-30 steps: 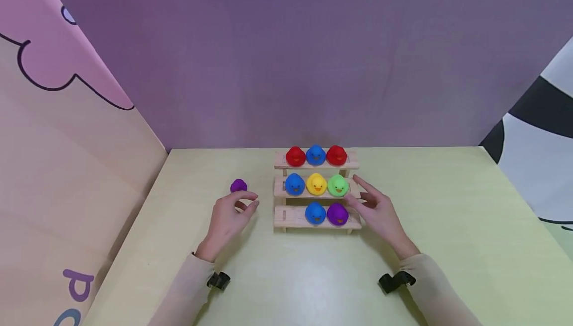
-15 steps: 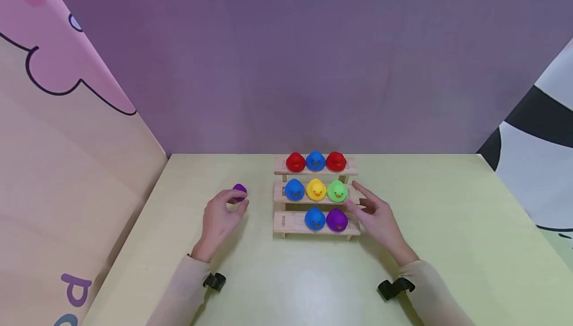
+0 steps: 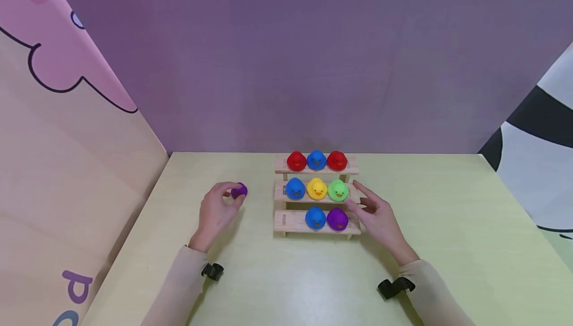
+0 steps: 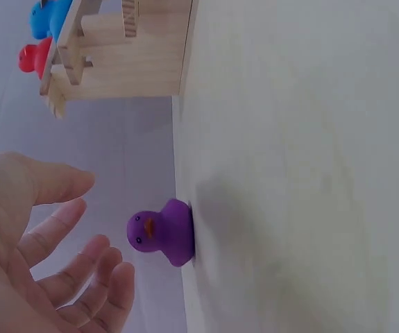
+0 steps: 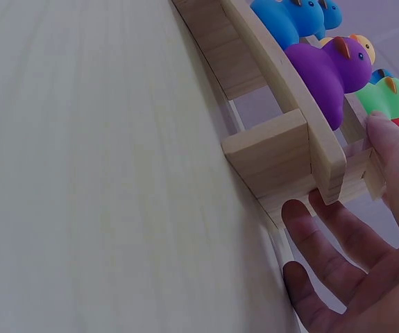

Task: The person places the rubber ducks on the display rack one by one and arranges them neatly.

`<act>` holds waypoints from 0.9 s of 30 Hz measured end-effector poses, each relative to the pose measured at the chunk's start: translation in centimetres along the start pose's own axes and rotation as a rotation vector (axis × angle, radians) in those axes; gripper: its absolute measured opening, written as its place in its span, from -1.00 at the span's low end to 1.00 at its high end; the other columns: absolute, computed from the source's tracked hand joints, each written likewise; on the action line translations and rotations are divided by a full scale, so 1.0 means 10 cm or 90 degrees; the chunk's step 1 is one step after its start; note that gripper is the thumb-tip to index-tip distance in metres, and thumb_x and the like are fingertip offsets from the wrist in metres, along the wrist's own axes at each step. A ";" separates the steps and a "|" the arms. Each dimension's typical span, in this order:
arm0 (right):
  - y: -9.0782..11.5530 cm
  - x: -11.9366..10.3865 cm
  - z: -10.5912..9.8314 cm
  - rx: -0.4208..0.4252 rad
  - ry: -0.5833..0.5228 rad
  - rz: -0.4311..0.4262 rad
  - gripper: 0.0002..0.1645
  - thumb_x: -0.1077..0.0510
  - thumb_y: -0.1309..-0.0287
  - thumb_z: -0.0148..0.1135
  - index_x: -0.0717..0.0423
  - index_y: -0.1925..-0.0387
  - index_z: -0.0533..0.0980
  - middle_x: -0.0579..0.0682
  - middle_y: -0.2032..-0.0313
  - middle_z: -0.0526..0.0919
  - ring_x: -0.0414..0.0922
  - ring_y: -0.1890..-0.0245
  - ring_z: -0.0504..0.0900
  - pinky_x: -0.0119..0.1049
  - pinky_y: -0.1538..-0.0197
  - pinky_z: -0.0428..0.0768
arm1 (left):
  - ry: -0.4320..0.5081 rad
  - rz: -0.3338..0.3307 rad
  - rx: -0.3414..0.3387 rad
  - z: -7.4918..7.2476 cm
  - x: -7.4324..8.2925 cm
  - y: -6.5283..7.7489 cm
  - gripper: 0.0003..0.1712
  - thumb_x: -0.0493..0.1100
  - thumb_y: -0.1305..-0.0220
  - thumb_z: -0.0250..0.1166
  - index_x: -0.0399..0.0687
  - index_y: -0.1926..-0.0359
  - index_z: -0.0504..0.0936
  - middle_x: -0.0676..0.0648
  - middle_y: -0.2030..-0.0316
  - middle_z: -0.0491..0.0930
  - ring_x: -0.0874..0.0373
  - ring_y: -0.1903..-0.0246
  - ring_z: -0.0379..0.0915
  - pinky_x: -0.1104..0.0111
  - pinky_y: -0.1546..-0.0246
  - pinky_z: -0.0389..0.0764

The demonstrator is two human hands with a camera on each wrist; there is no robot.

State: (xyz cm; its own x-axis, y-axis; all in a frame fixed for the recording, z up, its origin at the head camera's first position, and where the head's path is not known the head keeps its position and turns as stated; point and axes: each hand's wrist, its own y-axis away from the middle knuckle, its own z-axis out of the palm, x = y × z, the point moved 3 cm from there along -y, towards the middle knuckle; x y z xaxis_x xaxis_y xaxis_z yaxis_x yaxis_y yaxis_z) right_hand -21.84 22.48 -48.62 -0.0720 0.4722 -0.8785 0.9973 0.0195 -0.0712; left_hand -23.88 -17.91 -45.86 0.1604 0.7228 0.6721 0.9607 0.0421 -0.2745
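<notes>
A purple rubber duck (image 3: pixel 240 191) stands on the table, left of a three-tier wooden rack (image 3: pixel 293 223). My left hand (image 3: pixel 216 215) is at this duck, thumb and forefinger on either side of it in the head view. In the left wrist view the duck (image 4: pixel 177 234) stands upright, with a gap between it and the spread fingers. My right hand (image 3: pixel 380 222) is at the rack's right end, its thumb close by the green duck (image 3: pixel 337 190). In the right wrist view its other fingers (image 5: pixel 324 267) are loosely bent beside the rack's end.
Red, blue and red ducks line the top tier. Blue (image 3: pixel 295 188), yellow (image 3: pixel 317 189) and green ones fill the middle tier. A blue duck (image 3: pixel 315 218) and another purple duck (image 3: pixel 337 219) sit on the bottom tier, whose left end is bare. A purple wall (image 3: pixel 313 67) stands behind.
My left hand has moved left and away from me to the loose purple duck, its fingers coming around it. The right hand keeps its place at the rack. The head view has shifted slightly.
</notes>
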 end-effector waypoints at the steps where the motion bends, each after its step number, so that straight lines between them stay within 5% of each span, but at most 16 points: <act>1: 0.00 0.00 0.00 0.000 -0.001 -0.001 -0.18 -0.18 -0.47 0.31 -0.18 -0.63 0.30 0.25 -0.53 0.41 0.28 -0.31 0.62 -0.36 -0.12 0.65 | -0.004 -0.004 -0.006 0.00 -0.01 -0.01 -0.61 -0.15 -0.30 0.50 -0.11 -0.12 0.77 -0.25 -0.18 0.71 -0.18 -0.01 0.69 -0.01 0.07 0.63; 14: -0.01 0.01 0.00 -0.002 -0.004 -0.011 -0.18 -0.13 -0.48 0.32 -0.12 -0.63 0.29 0.28 -0.51 0.44 0.29 -0.27 0.66 -0.57 -0.02 0.57 | -0.023 -0.040 -0.081 0.02 -0.13 -0.15 -0.55 -0.15 -0.35 0.46 -0.06 -0.24 0.72 -0.28 -0.21 0.68 -0.15 -0.02 0.68 0.10 0.14 0.62; 27: 0.00 0.00 0.01 -0.003 -0.005 -0.008 -0.18 -0.15 -0.47 0.32 -0.17 -0.63 0.28 0.26 -0.48 0.47 0.27 -0.23 0.69 -0.60 0.00 0.58 | -0.013 -0.049 -0.101 0.06 -0.21 -0.18 -0.58 -0.15 -0.37 0.42 -0.01 -0.23 0.72 -0.18 -0.09 0.76 -0.10 0.02 0.67 0.15 0.15 0.58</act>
State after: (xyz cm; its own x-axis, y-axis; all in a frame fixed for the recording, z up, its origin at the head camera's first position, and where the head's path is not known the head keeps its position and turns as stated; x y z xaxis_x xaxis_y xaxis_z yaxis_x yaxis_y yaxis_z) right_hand -21.82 22.41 -48.67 -0.0843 0.4643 -0.8816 0.9964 0.0297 -0.0797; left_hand -26.10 -19.08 -47.22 0.0826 0.7354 0.6725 0.9938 -0.0106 -0.1104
